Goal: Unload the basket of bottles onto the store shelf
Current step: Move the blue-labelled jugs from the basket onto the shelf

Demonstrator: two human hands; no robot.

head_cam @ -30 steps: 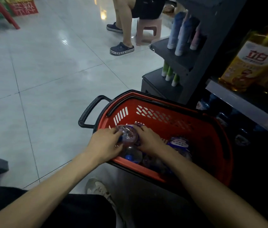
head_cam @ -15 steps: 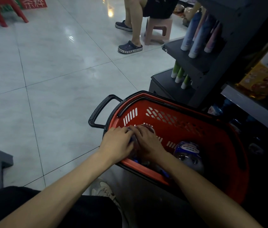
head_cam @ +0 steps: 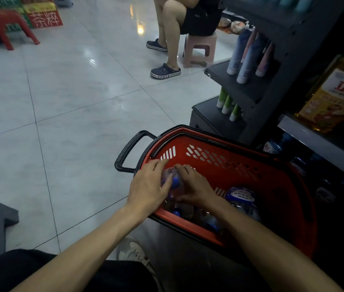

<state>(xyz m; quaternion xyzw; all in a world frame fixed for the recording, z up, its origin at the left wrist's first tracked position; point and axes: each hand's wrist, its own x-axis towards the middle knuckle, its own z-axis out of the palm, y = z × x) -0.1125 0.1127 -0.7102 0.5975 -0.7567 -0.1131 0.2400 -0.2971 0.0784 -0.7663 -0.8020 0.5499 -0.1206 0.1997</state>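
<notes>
A red shopping basket (head_cam: 225, 157) with a black handle stands on the floor in front of me, beside a dark store shelf (head_cam: 314, 142). Several clear water bottles with blue caps lie inside it. My left hand (head_cam: 147, 188) and my right hand (head_cam: 196, 186) both grip one clear bottle (head_cam: 172, 179) at the basket's near left corner, one hand on each side of it. Another bottle with a blue-and-white label (head_cam: 241, 194) lies to the right of my right hand. More bottles (head_cam: 211, 223) lie under my right forearm.
A person sits on a pink stool (head_cam: 200, 49) at the far end of the shelf. Tubes (head_cam: 249, 55) stand on the dark end shelves and a yellow oil bottle (head_cam: 335, 95) stands on the upper shelf. Water bottles (head_cam: 276, 145) sit on the low shelf.
Both hands stayed on the same bottle at the basket's near left corner. The bottle's blue cap now shows between them, and my left fingers reach further over the rim.
</notes>
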